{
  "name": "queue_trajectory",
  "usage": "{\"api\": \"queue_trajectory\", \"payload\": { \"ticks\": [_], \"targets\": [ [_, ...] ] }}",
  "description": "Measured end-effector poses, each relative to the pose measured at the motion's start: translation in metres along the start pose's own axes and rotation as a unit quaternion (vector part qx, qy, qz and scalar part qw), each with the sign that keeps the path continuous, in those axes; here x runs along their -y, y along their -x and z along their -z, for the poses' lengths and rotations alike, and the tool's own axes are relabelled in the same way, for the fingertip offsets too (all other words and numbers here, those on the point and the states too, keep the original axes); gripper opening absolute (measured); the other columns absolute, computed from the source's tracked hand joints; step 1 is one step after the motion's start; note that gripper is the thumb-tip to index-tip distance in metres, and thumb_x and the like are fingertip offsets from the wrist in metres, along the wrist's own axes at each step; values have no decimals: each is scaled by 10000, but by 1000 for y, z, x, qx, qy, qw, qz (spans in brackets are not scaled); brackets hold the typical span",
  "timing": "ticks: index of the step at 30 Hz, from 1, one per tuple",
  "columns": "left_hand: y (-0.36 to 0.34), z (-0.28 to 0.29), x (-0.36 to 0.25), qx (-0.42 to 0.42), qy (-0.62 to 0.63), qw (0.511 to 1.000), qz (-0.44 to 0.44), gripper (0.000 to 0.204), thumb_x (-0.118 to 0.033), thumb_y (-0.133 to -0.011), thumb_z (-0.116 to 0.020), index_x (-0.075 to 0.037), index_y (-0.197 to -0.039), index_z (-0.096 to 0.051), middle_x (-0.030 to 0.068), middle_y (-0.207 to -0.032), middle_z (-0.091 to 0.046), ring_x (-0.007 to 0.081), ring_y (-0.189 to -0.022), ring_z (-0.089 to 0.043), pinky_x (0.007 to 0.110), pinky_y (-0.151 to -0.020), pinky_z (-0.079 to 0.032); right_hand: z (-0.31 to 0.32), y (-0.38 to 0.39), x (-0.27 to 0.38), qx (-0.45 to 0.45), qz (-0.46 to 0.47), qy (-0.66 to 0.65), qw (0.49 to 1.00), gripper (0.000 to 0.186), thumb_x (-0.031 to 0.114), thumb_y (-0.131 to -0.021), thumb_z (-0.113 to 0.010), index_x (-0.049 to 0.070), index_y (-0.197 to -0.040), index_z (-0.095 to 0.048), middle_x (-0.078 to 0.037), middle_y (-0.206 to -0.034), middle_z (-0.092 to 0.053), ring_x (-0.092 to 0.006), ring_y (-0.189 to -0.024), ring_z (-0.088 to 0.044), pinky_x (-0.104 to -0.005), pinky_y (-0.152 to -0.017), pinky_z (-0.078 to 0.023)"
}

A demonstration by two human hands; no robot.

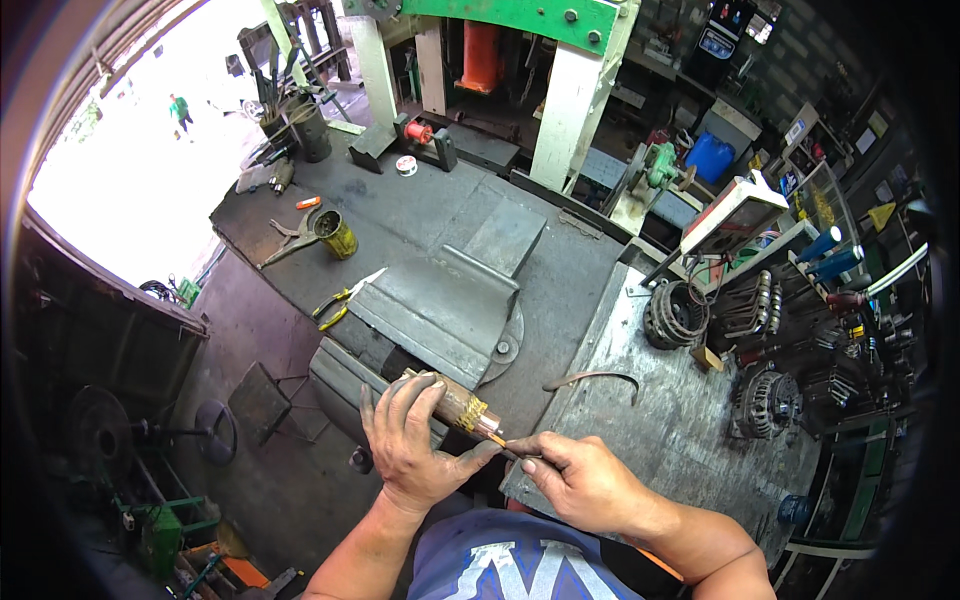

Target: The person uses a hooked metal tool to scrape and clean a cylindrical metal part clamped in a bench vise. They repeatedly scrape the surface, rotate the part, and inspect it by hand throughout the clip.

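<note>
A brown motor armature (455,402) with yellow winding ends and a bright copper-coloured commutator (488,424) lies tilted over the vise (335,375). My left hand (415,450) is curled over its near side, fingers at the far end and thumb beside the commutator. In my right hand (580,480) a thin, narrow tool (509,451) is pinched, its orange-looking tip against the commutator end. The tool's exact kind is too small to tell, and my fingers hide its rear part. Just beyond the armature is a grey steel channel piece (430,310).
Yellow-handled pliers (335,308), a yellow can (337,235) and a solder spool (406,166) sit on the dark bench (375,215). A curved strip (595,377) lies on the right-hand metal-topped table (660,420), with alternator parts (768,402) behind. A stool (262,402) stands at left.
</note>
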State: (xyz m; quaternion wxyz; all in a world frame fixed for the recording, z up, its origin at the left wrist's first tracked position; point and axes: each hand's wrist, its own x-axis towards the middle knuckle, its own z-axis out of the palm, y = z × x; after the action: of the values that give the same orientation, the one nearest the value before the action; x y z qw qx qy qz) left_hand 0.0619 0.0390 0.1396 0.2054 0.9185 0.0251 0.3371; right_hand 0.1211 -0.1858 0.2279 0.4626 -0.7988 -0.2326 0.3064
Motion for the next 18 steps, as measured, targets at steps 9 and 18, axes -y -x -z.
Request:
{"api": "queue_trajectory", "payload": {
  "ticks": [9,18],
  "targets": [
    [-1,-2,-1,5,-10,1000,-2,905,-707,-770,-893,-69,-1344,-604,157,-1298,-692,400,-1194,-676,551,-1035,-500,4,-10,-1,18,-27,-8,999,262,106,-1087,-653,26,-1326,-724,-199,-820,-734,-279,-700,-735,-399,-680,-568],
    [-1,-3,0,-3,-12,1000,-7,902,-728,-780,-874,-70,-1338,-612,162,-1289,-701,392,-1196,-680,542,-1029,-505,2,-17,-14,10,-54,-78,995,247,113,-1088,-649,21,-1299,-739,-192,-797,-707,-207,-684,-679,-385,-678,-556]
  ]
}}
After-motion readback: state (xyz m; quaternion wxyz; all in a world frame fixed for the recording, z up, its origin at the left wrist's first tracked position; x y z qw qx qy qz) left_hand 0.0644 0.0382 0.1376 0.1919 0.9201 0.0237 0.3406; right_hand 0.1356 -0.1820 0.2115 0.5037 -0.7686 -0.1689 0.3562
